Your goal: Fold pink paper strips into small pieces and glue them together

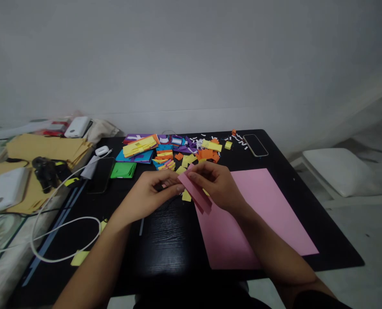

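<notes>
Over the middle of the black table [165, 244], both of my hands pinch a folded pink paper strip [195, 195]. My left hand [152, 193] grips its upper left end with closed fingers. My right hand [216, 182] holds the strip from the right, fingers curled over its top edge. A large pink paper sheet [262, 214] lies flat on the table under my right wrist and forearm. A small yellow scrap [186, 196] lies just below the strip.
A heap of coloured paper pieces [174, 152] lies at the table's far side, with a green piece [123, 170] and a phone [255, 145]. A white cable [65, 231] loops at the left. Brown envelopes [46, 150] and white devices sit further left. A white cushion [339, 169] lies on the floor at the right.
</notes>
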